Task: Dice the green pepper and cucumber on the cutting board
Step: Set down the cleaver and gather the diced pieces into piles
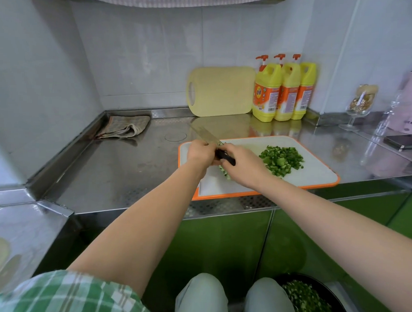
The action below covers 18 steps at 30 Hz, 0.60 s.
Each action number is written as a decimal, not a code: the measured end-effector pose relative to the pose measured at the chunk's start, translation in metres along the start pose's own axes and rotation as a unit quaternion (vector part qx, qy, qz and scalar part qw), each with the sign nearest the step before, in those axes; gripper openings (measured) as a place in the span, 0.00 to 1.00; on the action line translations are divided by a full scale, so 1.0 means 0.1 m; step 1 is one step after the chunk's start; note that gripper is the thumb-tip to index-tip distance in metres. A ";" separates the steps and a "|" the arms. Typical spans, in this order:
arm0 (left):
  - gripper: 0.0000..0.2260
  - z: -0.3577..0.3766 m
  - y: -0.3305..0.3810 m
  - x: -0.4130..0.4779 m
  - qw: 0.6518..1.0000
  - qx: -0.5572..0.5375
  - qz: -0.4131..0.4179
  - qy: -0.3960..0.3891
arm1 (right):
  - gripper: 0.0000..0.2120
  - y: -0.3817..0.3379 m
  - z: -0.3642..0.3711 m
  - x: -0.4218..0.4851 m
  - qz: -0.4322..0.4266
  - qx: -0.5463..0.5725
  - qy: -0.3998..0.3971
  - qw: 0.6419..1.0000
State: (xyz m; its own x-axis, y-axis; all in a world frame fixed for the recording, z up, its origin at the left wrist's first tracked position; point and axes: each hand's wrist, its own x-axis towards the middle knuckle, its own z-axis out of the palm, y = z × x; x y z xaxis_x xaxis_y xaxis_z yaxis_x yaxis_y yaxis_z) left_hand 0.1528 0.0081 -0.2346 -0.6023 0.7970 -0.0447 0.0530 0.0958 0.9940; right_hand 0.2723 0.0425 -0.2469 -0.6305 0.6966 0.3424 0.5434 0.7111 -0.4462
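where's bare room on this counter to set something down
Bare steel countertop between the folded checked cloth and the white orange-rimmed cutting board. Crowded: the board's left end, where left grip and right grip meet at the black-handled knife, and the back by three yellow detergent bottles.

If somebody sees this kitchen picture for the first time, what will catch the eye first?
Probably the heap of diced green pieces on the right of the orange-rimmed cutting board, then the right hand gripping a knife with the left hand at its blade. Three yellow bottles stand against the back wall.
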 end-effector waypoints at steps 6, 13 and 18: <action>0.12 -0.07 -0.05 0.05 0.999 -0.034 -0.015 0.023 | 0.19 0.10 -0.09 0.11 0.057 0.094 0.023 0.994; 0.11 -0.14 -0.05 0.08 0.998 -0.027 -0.023 0.054 | 0.23 -0.06 -0.02 0.05 0.104 0.050 -0.108 0.987; 0.05 -0.25 -0.16 0.15 0.998 0.001 -0.023 0.055 | 0.25 -0.10 -0.02 0.04 0.138 0.048 -0.081 0.986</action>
State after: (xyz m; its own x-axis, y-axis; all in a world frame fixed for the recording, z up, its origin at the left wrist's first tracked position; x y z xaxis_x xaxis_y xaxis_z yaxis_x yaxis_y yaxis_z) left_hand 0.1231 0.0041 -0.2485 -0.6879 0.7215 -0.0793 0.0247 0.1325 0.9909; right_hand 0.2657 0.0389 -0.2392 -0.5501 0.8327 0.0637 0.6563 0.4782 -0.5836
